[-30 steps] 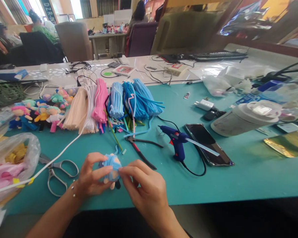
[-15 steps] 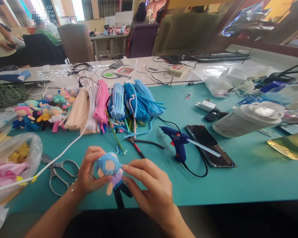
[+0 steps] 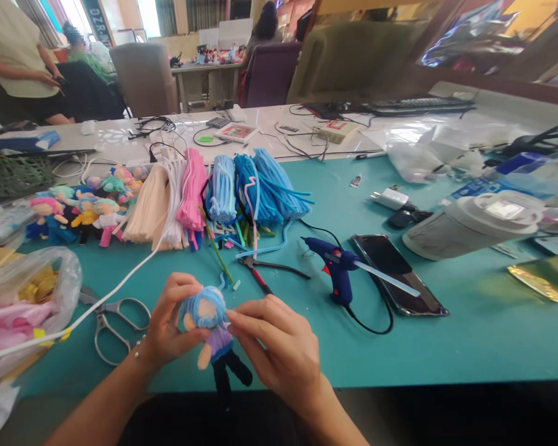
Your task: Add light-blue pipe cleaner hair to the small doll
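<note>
At lower centre of the frame, the doll (image 3: 218,342) looks largely assembled, with blue hair (image 3: 198,302), top (image 3: 221,337) and dark legs (image 3: 222,375) in place; what remains is unclear. The left fingers (image 3: 179,292) grip its head; the right fingers (image 3: 255,314), nearly closed, pinch its other edge. Beyond, at frame left, lie other dolls (image 3: 84,215)
</note>
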{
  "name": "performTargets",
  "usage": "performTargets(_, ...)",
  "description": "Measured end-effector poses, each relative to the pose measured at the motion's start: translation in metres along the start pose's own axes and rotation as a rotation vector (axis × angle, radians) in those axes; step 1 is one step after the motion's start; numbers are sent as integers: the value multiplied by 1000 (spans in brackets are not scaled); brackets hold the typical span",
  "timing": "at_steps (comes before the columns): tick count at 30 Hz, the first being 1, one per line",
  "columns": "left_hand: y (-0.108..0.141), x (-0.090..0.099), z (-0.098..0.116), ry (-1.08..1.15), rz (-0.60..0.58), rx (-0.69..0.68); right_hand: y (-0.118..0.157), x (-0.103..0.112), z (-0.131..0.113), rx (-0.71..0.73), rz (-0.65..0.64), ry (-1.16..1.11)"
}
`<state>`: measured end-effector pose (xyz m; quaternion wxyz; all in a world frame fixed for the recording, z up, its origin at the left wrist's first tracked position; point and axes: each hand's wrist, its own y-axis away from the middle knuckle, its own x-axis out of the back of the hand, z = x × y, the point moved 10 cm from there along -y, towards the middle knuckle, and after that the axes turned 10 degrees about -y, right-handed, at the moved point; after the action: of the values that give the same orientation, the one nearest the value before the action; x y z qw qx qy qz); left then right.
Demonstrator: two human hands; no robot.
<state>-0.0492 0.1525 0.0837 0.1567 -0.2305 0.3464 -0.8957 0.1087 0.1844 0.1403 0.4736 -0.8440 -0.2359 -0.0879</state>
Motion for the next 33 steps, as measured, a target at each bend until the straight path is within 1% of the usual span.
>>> performTargets(5,0,0,0,-4,-13,0,-1,-4,-1,26,-28,6)
performTargets(12,0,0,0,-33,-12,-3,-3,-2,-4,47,-40,66)
performTargets(21,-1,1,0,-46,-11,3,-2,-9,-3,45,-63,106)
performTargets(33,0,-1,-2,-48,-19,22,1,-13,0,10,-61,80)
